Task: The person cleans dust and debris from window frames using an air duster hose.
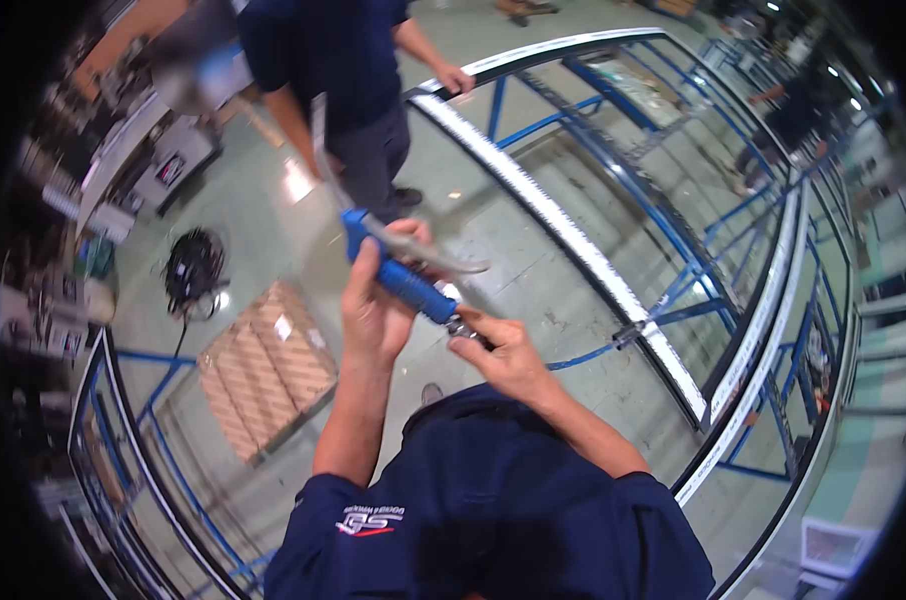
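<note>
A blue tool (413,288) with a long curved metal lever is held up in front of my chest. My left hand (381,290) is wrapped round its blue body, thumb along the side. At the tool's lower end, the fingers of my right hand (498,348) close on a metal fitting (460,326). A blue hose (583,357) shows to the right of my right hand, running toward the large frame. What links the hose to the fitting is hidden by my hand.
A large black and white frame (563,230) rests on blue supports at the right. A co-worker (343,90) stands ahead, one hand on its corner. Another person (783,115) is at the far right. A striped box (268,370) and coiled black cable (195,270) lie left.
</note>
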Tool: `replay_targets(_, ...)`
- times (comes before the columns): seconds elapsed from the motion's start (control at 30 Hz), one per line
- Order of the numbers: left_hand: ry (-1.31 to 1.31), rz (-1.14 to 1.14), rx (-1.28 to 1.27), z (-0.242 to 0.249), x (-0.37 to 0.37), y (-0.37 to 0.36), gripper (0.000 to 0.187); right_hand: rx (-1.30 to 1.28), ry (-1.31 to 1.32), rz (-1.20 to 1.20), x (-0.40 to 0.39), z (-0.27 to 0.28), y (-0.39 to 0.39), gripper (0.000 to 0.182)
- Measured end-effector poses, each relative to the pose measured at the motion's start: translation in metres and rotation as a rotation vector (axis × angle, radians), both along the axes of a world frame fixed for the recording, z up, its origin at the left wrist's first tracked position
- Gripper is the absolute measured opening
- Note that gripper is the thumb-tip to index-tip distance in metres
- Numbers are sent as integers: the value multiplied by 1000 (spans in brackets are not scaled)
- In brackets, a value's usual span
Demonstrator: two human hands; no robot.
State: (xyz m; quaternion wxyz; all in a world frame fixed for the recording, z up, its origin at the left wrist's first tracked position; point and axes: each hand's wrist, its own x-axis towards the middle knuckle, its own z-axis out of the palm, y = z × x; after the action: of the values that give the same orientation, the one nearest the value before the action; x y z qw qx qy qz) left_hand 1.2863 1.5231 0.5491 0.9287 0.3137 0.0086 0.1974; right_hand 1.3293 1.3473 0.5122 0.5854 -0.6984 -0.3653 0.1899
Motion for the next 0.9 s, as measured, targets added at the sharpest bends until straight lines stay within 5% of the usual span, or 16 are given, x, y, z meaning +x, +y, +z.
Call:
replay_targets(0.13, -110, -116, 25, 0, -6, -4, 55, 36, -339, -67, 1, -8, -8, 46)
replay_targets(0.23, -105, -124, -112, 35, -1, -22, 72, -127, -245, -50, -4, 26, -23, 53)
replay_targets(0.3, -195, -180, -89, 41, 6, -26, 73, 14, -217, -51, -4, 24, -26, 43)
replay_targets(0.4, -228, -195, -38, 58, 12, -35, 61, 120, -243, -42, -3, 41, -41, 25)
replay_targets(0.67, -465, -373, 2, 103, 43, -62, 55, 330, -289, -37, -4, 66, -69, 21)
replay_targets(0.8, -757, -720, 93, 136, 66, -66, 60, 500, -24, 147, 3, 84, -70, 32)
replay_targets(0.9, -792, -757, 64, 138, 90, -70, 58, 501, 522, 331, 15, 108, -87, 37)
